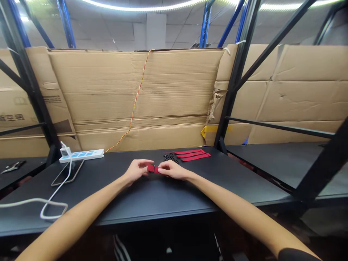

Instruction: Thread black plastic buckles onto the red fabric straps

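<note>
Between my hands, just above the black tabletop, is a short red webbing strap (150,168) with a small black buckle (154,169) at its middle. My left hand (137,170) pinches the strap's left end between thumb and fingers. On the other side, my right hand (172,169) is closed on the right end. Beyond my right hand lie several flat red straps (191,154), side by side. A small heap of black buckles (170,157) rests to their left, partly hidden behind my right hand.
At the back left a white power strip (81,155) holds a plugged-in charger (65,150). Its white cable (54,194) crosses a tablet-like device (67,173) and loops at the table's left. Cardboard (108,90) walls the back, between black metal posts (233,83).
</note>
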Motion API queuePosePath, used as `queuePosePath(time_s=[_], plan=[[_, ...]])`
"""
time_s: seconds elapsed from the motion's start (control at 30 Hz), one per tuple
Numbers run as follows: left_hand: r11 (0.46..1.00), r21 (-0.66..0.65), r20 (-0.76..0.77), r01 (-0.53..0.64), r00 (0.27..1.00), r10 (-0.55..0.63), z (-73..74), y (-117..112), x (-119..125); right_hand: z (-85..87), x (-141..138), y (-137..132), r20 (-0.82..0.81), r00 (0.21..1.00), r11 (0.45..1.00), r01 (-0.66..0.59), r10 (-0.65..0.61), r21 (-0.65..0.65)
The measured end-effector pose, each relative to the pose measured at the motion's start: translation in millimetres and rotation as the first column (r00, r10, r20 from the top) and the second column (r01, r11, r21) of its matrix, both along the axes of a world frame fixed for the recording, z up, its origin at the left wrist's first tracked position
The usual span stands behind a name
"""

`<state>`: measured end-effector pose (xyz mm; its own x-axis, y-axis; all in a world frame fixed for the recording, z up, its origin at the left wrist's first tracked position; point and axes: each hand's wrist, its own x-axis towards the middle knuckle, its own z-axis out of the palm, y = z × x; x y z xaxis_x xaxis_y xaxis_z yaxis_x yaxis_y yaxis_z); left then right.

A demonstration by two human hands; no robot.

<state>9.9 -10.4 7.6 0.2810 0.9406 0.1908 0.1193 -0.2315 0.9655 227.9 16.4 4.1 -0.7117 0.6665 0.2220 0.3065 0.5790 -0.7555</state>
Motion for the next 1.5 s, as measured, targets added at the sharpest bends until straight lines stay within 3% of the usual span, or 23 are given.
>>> queuePosePath(time_s=[0.13,0.2,0.3,0.4,0.53,0.83,1.03,1.23,1.5], plan=[[0.972,0.229,-0.124,0.049,0.992,-0.021,1.8,-0.4,2.3,-0.8,-1.2,0.0,-0.021,1.0,1.0,-0.017,0.017,0.013],[0.963,0.269,-0.135,0.01,0.99,0.027,2.0,0.5,2.4,-0.1,-1.4,-0.2,-0.034,0.999,1.0,-0.013,0.013,0.021],[0.966,0.196,0.0,-0.168,0.985,0.171,2.7,3.6,-0.2,0.5,1.5,1.8,-0.012,0.999,0.997,0.034,-0.033,0.074],[0.934,0.093,0.173,-0.345,0.929,0.326,5.5,7.5,-6.4,-1.2,9.0,7.9,0.094,0.993,0.988,0.06,-0.073,0.14],[0.907,0.071,0.235,-0.415,0.891,0.389,8.7,9.1,-11.1,-5.3,17.3,15.5,0.182,0.98,0.974,0.04,-0.082,0.222],[0.973,0.102,0.057,-0.208,0.978,0.203,4.9,-2.3,6.6,-9.7,7.3,9.5,0.105,0.992,0.973,0.046,-0.071,0.228],[0.994,0.077,-0.075,-0.082,0.993,0.088,4.4,-7.8,7.4,-5.3,-2.0,3.3,-0.206,0.978,0.999,0.034,-0.032,0.004],[0.994,0.1,-0.049,-0.036,0.998,0.041,4.9,-8.9,8.3,-5.5,-5.8,0.8,-0.408,0.911,0.991,0.002,-0.058,-0.137],[0.993,0.113,-0.05,-0.021,0.998,0.027,4.4,-11.8,10.4,-7.3,-8.1,1.1,-0.393,0.919,0.997,0.013,-0.04,-0.07]])
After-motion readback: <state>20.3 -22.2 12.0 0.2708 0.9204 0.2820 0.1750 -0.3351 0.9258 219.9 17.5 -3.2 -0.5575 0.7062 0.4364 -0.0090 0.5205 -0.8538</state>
